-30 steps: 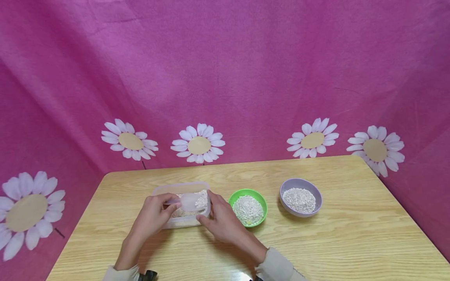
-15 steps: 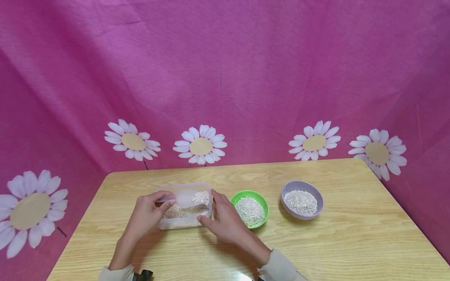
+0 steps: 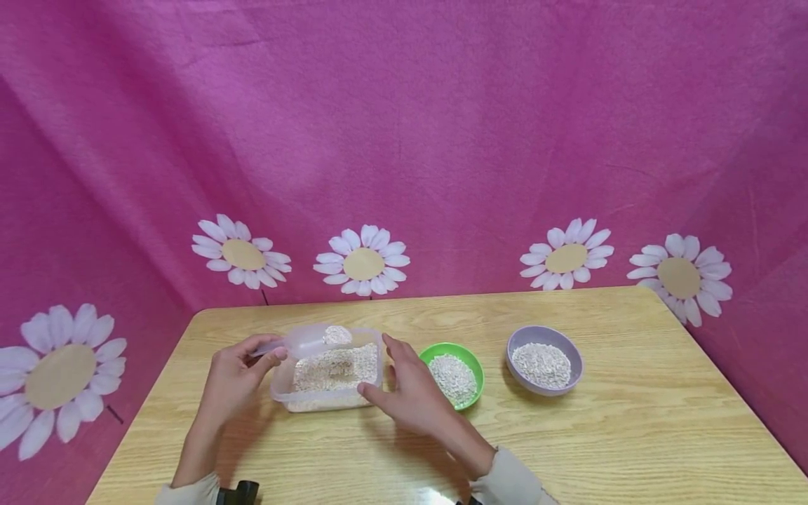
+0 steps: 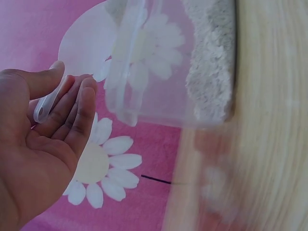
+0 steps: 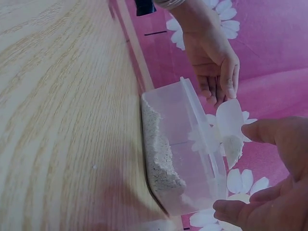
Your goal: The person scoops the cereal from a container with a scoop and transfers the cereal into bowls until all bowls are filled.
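My left hand pinches the handle of a translucent plastic scoop between thumb and fingers. A small heap of pale flakes, like rolled oats, lies at the scoop's far end, raised over the container's back rim. Below is a clear rectangular plastic container, part filled with the same flakes, a hollow showing in their middle. My right hand spans the container's right end, thumb by the front corner and fingers by the back one. In the right wrist view its fingertips are right at the rim.
A green bowl of pale flakes stands just right of my right hand. Further right is a purple bowl, also holding flakes. The wooden table meets a pink flowered cloth behind.
My left hand has lifted the scoop out of the container's flakes and drawn it left and back, carrying a heap. The right hand has stayed at the container's right end, its grip looser.
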A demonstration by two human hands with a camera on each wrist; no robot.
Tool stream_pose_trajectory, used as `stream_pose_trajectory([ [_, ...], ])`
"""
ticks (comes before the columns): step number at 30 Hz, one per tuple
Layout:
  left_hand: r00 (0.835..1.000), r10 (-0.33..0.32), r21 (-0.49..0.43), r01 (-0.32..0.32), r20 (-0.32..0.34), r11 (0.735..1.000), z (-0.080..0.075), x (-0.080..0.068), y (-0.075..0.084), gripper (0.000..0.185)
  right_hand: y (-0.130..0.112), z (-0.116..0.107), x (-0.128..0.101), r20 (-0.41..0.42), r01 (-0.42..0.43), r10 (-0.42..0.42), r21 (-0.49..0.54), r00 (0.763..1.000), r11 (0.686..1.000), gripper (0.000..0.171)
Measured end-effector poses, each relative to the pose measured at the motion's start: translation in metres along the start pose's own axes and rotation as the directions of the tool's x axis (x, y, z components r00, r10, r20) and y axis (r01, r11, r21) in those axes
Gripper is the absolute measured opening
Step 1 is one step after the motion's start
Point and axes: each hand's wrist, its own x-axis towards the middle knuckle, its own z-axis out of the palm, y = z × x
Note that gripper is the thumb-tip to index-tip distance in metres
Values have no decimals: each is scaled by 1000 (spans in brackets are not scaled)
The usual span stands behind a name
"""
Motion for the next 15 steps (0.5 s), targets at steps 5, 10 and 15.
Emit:
stream_pose_trajectory([
  [5,1000,-17,-16,17,-25,1000,-6,-1,2,19,-3,-2,-1,6,9,-9,15,1000,1000,92],
  [10,999,-2,-46,0,-36,999,-5,-1,7,20,-3,-8,-5,-5,15,-14,90,1000,996,90],
  [15,1000,-4,-72,2,-31,997,1,0,14,19,-1,-18,-10,-41,5,-3,55,999,998,90],
])
